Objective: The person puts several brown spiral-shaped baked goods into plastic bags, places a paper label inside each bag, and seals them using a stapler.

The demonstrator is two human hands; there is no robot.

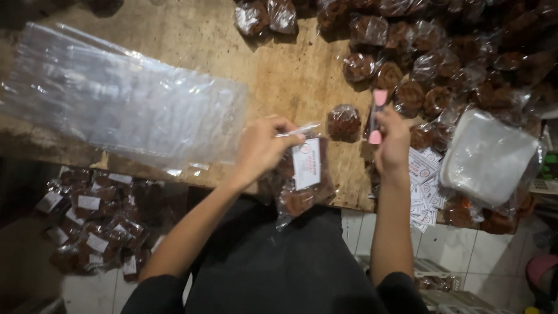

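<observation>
We hold a clear packet of brown snacks [303, 180] with a white label inside, just over the near edge of the wooden desk [279, 70]. Our left hand [263, 146] has its grip pinched on the packet's gathered top; our right hand [393, 139] has its grip clenched on a pink stapler [376, 116], still apart from the packet. We judge two risks: the thin film could slip from the pinch and spill toward the floor, or the staple could land beside the fold.
</observation>
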